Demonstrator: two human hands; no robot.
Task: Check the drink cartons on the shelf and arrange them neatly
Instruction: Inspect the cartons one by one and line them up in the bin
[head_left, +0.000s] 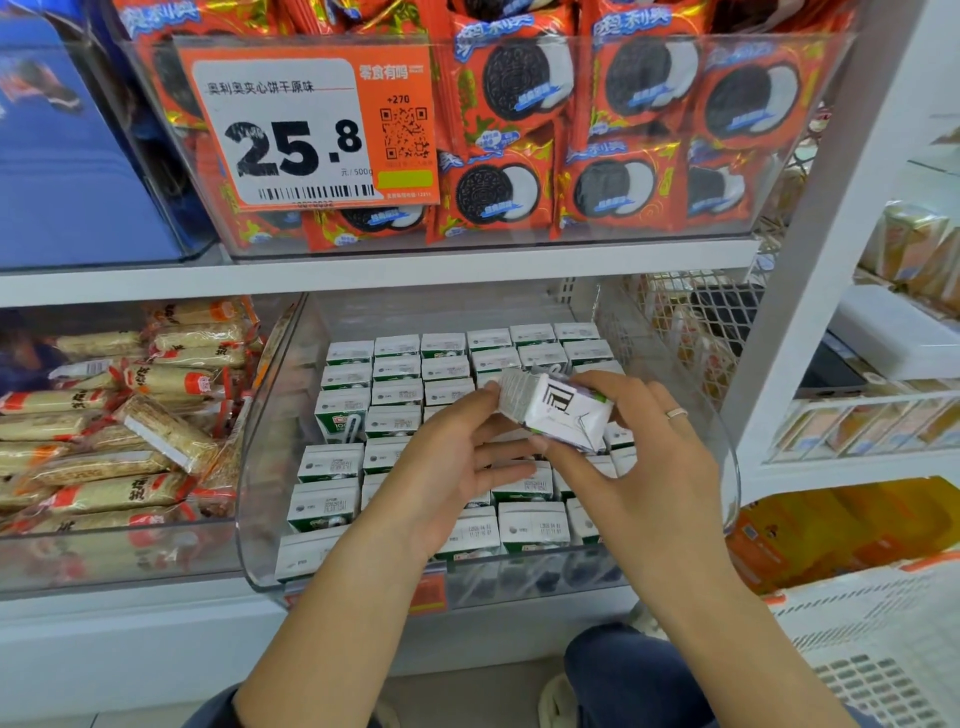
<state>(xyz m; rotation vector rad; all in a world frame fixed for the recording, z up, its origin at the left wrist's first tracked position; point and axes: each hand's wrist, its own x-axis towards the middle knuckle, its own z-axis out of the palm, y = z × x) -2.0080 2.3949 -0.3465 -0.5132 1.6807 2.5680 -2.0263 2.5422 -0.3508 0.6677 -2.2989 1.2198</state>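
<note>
Here, both hands' grip (550, 441) raised, carton (558, 410) tilted

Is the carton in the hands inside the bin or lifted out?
Lifted out: both hands hold the carton tilted above the rows.
</note>
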